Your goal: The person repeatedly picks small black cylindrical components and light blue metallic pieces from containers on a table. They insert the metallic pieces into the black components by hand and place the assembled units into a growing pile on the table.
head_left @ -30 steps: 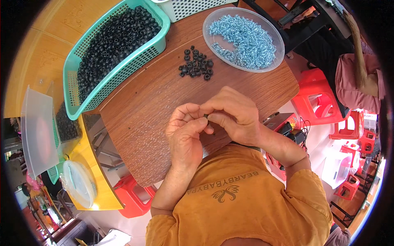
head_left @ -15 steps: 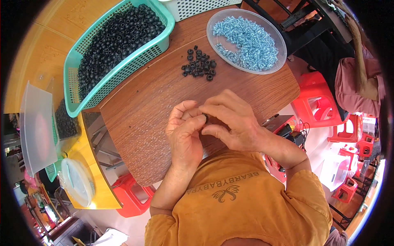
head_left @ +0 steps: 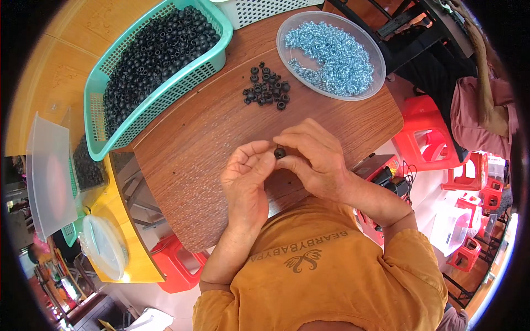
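Observation:
Just in front of my body, my two hands meet over the near part of the brown tabletop (head_left: 187,182). A small black rounded piece with a hole (head_left: 280,152) is pinched between the thumb and forefinger of my right hand (head_left: 316,157). My left hand (head_left: 245,179) is closed, its thumb and fingertips pressed together against the left side of that piece. Whether something small sits inside the left pinch is hidden. Farther away lies a loose pile of similar black pieces (head_left: 269,88). A round clear bowl (head_left: 380,71) of small bluish transparent bits (head_left: 331,58) stands beyond it on the right.
A turquoise basket (head_left: 160,96) full of black pieces stands at the far left, beside a white perforated basket (head_left: 259,12). Red stools (head_left: 422,132) are on the right, near another person's arm (head_left: 491,105). A yellow surface (head_left: 124,226) at left holds a round lidded tub (head_left: 105,245).
The black piece has turned and shows more between my fingertips, now in the right pinch. My left hand has shifted slightly left and its fingers have curled a little.

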A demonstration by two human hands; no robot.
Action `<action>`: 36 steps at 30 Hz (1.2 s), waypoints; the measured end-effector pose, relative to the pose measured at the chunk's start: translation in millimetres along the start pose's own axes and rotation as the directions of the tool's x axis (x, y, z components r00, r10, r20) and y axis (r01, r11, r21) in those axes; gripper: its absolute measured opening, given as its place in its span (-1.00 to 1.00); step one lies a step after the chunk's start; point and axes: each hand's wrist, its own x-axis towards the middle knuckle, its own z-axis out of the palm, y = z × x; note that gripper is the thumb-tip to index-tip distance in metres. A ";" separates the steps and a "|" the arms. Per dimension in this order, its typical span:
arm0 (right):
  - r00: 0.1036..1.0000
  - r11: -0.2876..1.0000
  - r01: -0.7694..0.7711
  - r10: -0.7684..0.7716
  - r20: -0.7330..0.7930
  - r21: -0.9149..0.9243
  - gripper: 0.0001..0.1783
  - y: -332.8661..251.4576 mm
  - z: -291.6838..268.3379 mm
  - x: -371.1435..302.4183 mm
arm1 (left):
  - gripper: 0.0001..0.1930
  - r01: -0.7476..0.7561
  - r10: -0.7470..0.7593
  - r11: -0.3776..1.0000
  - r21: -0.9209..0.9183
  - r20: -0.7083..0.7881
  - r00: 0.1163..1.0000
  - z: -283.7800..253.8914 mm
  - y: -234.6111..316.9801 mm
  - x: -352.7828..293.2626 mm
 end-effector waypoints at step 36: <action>0.978 0.975 0.207 -0.204 -0.052 0.079 -0.68 15.9 8.5 -2.9 | -0.90 -0.110 0.113 0.991 0.073 -0.037 0.993 5.5 -2.1 -8.8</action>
